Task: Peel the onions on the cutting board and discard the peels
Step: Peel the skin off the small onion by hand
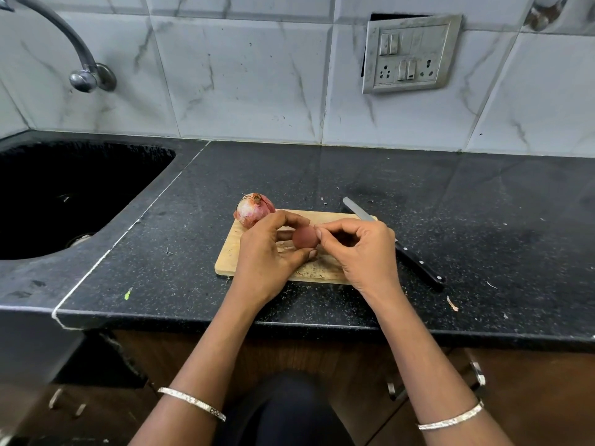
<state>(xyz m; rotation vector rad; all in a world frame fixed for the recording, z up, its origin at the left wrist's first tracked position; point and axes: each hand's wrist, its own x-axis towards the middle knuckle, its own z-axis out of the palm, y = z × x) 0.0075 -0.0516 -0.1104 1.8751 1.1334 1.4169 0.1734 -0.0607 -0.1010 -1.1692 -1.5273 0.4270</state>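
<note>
A small reddish onion (pixel 304 237) is held just above the wooden cutting board (pixel 225 255). My left hand (pixel 267 252) grips it from the left, thumb under it and fingers over the top. My right hand (pixel 357 249) meets it from the right, with thumb and forefinger pinching at its skin. A larger onion (pixel 252 209) with dry pink-white skin sits at the board's far left corner, apart from both hands. Small bits of peel lie on the board beneath the hands.
A black-handled knife (pixel 399 243) lies along the board's right edge, its blade pointing to the back. A black sink (pixel 64 194) with a tap (pixel 80 59) is at the left. One scrap of peel (pixel 452 304) lies on the dark counter at the right.
</note>
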